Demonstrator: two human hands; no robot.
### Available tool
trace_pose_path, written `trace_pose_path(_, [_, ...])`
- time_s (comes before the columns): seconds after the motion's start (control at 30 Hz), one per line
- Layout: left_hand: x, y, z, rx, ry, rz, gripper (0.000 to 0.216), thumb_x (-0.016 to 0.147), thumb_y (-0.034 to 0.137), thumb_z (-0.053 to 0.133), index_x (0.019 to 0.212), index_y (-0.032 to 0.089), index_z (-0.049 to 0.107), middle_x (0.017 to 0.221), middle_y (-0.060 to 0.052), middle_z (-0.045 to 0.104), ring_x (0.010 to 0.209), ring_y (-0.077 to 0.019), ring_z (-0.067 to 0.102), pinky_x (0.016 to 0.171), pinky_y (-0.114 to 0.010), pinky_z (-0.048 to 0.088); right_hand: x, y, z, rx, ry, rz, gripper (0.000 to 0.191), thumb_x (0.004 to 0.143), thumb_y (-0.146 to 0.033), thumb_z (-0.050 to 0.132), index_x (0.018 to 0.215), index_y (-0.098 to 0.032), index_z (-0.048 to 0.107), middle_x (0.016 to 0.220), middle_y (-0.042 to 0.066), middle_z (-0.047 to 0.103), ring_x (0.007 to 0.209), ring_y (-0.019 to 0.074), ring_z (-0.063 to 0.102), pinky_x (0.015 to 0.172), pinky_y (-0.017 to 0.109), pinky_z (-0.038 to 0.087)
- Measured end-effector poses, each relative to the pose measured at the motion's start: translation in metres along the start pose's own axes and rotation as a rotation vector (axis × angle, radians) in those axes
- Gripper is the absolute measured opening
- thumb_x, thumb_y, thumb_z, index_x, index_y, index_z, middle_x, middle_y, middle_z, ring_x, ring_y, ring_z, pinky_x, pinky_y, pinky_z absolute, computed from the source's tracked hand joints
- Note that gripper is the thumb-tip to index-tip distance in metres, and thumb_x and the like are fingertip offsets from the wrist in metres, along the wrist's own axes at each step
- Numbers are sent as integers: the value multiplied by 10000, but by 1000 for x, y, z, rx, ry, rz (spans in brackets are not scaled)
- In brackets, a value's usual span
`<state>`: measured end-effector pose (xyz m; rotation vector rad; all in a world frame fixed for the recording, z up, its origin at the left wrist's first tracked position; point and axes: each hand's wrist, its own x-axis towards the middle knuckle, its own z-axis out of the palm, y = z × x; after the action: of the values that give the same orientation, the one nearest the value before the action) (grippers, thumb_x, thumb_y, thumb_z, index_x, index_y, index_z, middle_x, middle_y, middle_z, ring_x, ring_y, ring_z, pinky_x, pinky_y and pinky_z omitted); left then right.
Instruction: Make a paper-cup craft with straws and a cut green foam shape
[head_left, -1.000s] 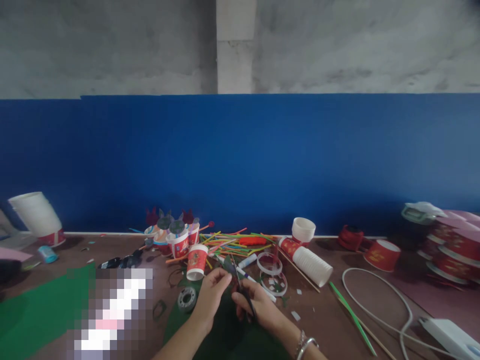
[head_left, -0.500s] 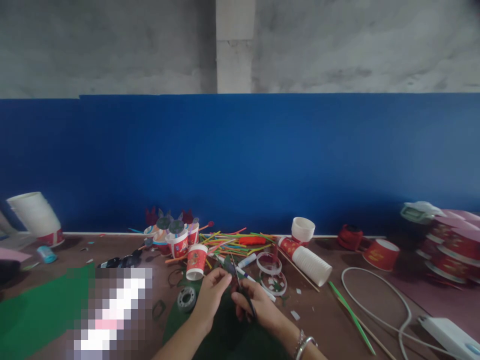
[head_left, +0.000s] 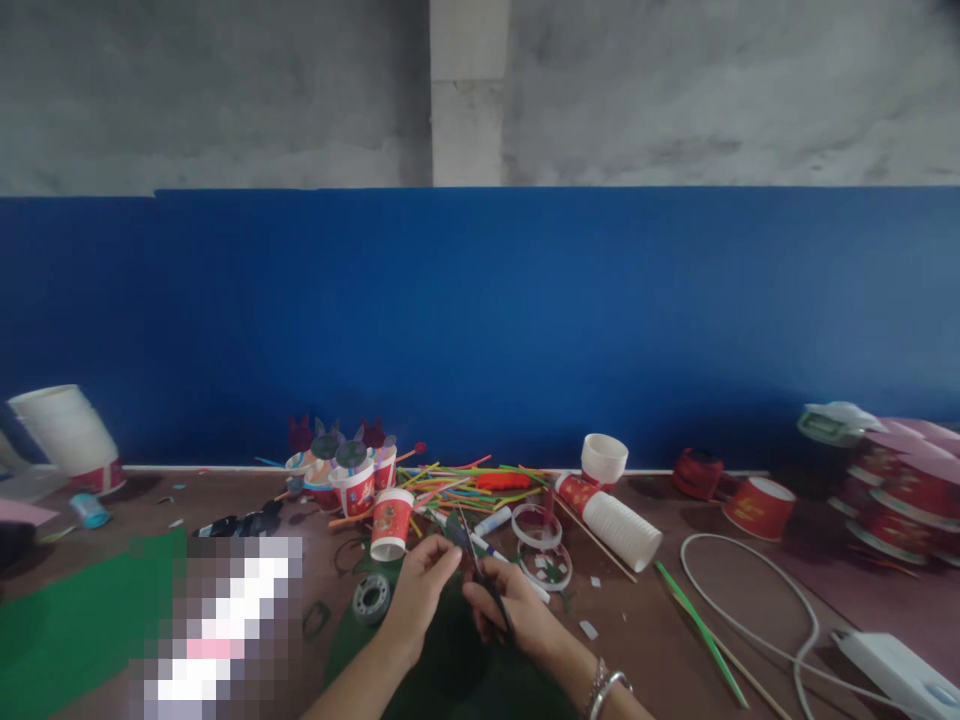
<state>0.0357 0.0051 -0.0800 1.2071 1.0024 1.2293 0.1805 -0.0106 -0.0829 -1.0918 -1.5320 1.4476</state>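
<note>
My right hand [head_left: 504, 600] is closed around black-handled scissors [head_left: 495, 598], whose blades point up and away beside my other hand. My left hand [head_left: 427, 580] pinches a small dark piece [head_left: 455, 530] right by the blades; it looks like paper or felt, but its kind is hard to make out. A dark green sheet [head_left: 450, 675] lies beneath both hands. Left of my left wrist rests a grey roll of tape [head_left: 372, 597]. Just beyond my left hand a red paper cup [head_left: 392, 520] stands upside down or tilted; I cannot tell which.
Colourful sticks [head_left: 480, 490] lie in a pile at the back centre. Decorated cups [head_left: 352, 485] stand left of it, and stacked paper cups [head_left: 619, 530] lie on their side to the right. A white cable [head_left: 750, 545] loops at right. A green sheet [head_left: 90, 620] covers the left.
The view has shifted very slightly. Both hands stay in almost the same place, with the scissors still at the dark piece; the blades appear tilted slightly more to the left.
</note>
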Motion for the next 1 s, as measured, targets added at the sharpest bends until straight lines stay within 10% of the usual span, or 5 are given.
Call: trace_pose_path(1.0, [11, -4, -12, -12, -125, -84, 313, 667, 423, 669, 597, 190, 472, 575, 45, 498, 567, -119, 444, 569, -241, 324, 0, -3, -2, -13, -26, 34, 374, 665, -516, 651, 723, -167, 526, 468, -66, 492, 395, 70, 433, 401, 184, 326])
